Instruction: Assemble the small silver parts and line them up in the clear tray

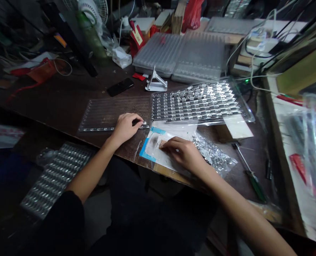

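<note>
My left hand (126, 128) is closed in a pinch on a small shiny metal part (144, 123), just over the front right corner of a clear ribbed plastic tray (112, 110). One row of metal parts lies along that tray's front edge. My right hand (186, 153) bends over a white sheet (171, 161) edged with blue tape (148, 151). Its fingertips are pressed together by a small brownish patch; what they hold is too small to name. Beside the right wrist lies a clear bag of small metal pieces (213, 151).
A second clear tray (200, 103) holds many rows of metal parts. Behind stand stacked clear trays (159, 53), a white stand (156, 83) and a phone (120, 87). A green-handled screwdriver (256, 186) lies right, near a small box (237, 128). Another filled tray (58, 177) sits low left.
</note>
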`<action>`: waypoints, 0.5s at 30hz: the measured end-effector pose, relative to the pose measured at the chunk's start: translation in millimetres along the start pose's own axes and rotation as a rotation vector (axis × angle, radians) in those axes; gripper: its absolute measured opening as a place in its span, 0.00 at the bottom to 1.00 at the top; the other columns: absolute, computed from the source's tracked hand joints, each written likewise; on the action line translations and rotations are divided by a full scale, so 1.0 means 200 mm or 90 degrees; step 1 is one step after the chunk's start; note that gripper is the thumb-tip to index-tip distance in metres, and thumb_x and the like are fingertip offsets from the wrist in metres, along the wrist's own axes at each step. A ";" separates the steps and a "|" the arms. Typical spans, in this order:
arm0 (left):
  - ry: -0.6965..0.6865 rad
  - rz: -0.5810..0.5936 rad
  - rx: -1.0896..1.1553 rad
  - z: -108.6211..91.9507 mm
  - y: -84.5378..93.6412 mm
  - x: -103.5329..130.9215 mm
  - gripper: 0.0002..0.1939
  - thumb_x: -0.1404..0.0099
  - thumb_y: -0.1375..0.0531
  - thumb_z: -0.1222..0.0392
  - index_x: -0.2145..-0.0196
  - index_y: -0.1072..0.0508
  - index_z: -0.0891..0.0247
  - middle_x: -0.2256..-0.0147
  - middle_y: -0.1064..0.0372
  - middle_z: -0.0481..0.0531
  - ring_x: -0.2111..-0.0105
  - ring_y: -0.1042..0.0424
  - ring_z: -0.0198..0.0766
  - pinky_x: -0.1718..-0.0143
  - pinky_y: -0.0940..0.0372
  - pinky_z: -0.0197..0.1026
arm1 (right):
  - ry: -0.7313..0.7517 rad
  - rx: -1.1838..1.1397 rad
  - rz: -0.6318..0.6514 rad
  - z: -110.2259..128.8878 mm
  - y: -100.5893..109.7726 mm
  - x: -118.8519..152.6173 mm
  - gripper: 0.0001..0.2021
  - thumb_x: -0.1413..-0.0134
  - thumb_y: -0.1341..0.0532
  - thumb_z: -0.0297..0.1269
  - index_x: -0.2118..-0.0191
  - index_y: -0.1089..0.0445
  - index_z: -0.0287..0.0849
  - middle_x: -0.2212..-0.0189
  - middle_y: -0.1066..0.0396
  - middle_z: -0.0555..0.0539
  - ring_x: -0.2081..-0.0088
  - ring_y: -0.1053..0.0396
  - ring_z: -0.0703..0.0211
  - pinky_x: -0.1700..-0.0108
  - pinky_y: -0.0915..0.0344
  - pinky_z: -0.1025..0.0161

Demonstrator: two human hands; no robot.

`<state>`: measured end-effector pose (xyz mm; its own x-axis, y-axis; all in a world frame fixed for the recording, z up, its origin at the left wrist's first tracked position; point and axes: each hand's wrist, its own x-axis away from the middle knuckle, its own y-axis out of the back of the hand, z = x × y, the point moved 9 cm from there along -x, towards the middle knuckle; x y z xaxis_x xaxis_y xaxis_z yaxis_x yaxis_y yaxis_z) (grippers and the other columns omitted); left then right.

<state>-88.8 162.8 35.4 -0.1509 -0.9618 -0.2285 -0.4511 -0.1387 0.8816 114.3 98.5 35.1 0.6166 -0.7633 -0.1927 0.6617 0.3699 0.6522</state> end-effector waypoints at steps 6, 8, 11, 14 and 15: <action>-0.004 0.017 -0.037 0.01 0.02 0.00 0.05 0.35 0.41 0.61 0.67 0.24 0.58 0.60 0.23 0.51 0.56 0.28 0.47 0.47 0.39 0.51 | -0.010 0.119 0.065 0.01 -0.03 0.02 0.17 0.38 0.46 0.22 0.52 0.25 0.46 0.57 0.23 0.47 0.56 0.26 0.55 0.55 0.31 0.62; 0.003 0.011 -0.075 0.01 0.05 0.01 0.06 0.36 0.42 0.63 0.66 0.24 0.58 0.59 0.23 0.52 0.55 0.28 0.48 0.47 0.39 0.52 | 0.017 0.206 0.081 0.04 -0.05 0.03 0.15 0.37 0.46 0.22 0.53 0.26 0.43 0.59 0.23 0.45 0.58 0.27 0.54 0.57 0.32 0.61; -0.012 -0.008 -0.087 -0.05 0.08 0.01 0.08 0.36 0.43 0.65 0.62 0.25 0.58 0.58 0.24 0.53 0.54 0.29 0.49 0.47 0.40 0.52 | 0.050 0.306 0.106 0.08 -0.09 0.03 0.12 0.37 0.45 0.22 0.55 0.26 0.38 0.61 0.24 0.41 0.60 0.29 0.52 0.59 0.34 0.58; -0.046 0.001 -0.059 -0.18 0.04 -0.01 0.06 0.35 0.42 0.63 0.62 0.25 0.58 0.58 0.24 0.52 0.54 0.29 0.48 0.47 0.41 0.51 | 0.073 0.387 0.123 0.11 -0.13 0.03 0.09 0.36 0.44 0.24 0.57 0.26 0.36 0.61 0.25 0.40 0.60 0.31 0.51 0.58 0.35 0.56; -0.056 0.006 -0.051 -0.23 0.02 -0.02 0.06 0.34 0.42 0.62 0.62 0.25 0.58 0.58 0.24 0.52 0.54 0.29 0.48 0.47 0.41 0.51 | 0.077 0.402 0.123 0.12 -0.13 0.03 0.09 0.36 0.44 0.25 0.58 0.27 0.36 0.61 0.25 0.40 0.60 0.31 0.50 0.58 0.35 0.56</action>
<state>-48.9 155.0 58.8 -0.2328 -0.9393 -0.2520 -0.3782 -0.1513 0.9133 90.2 70.9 34.6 0.7670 -0.6357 -0.0867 0.1810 0.0848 0.9798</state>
